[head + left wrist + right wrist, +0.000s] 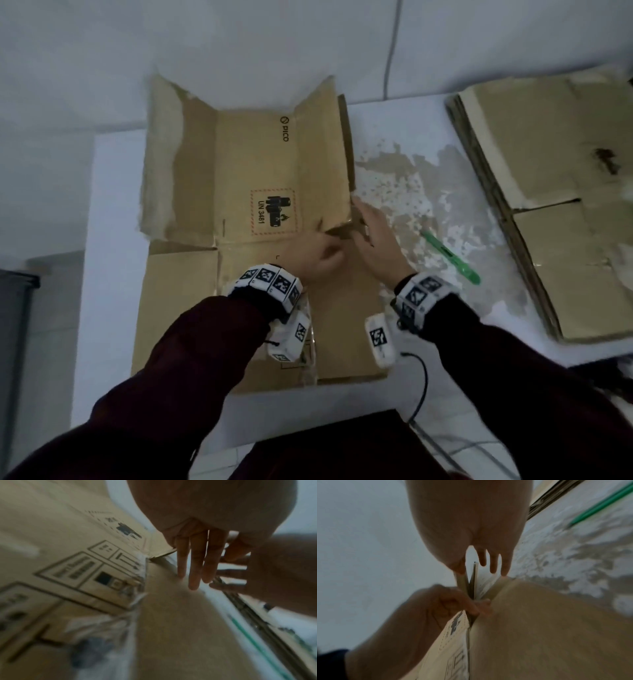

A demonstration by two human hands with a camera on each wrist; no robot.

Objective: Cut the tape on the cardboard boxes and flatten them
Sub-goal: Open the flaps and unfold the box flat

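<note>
We're working on the opened-out brown cardboard box with the black UN 3481 battery label (pixel 260 192), which is lying mostly flat on the white, paint-worn surface (pixel 424 192), its long axis running away from us toward the far wall. The far flaps are still kicking upward, and the right side panel (pixel 346 144) is standing nearly on edge, so this one isn't flat yet. Our left hand (pixel 313 255) is sitting at the crease where that panel meets the base, fingers curled and seemingly pinching the cardboard edge there, probably to anchor the fold. Our right hand (pixel 373 236) is reaching along the raised panel with fingers (pixel 494 563) mostly straight and spread around its edge, not really clamping anything, which looks like we're setting up to push it outward and down. The green plastic box cutter (pixel 450 257) is lying untouched on the surface just right of the hands, pointing diagonally toward the near right. Well off to the right, a stack of already flattened brown cardboard sheets (pixel 555 164) is piling up at the surface's edge, likely where this one goes.
</note>
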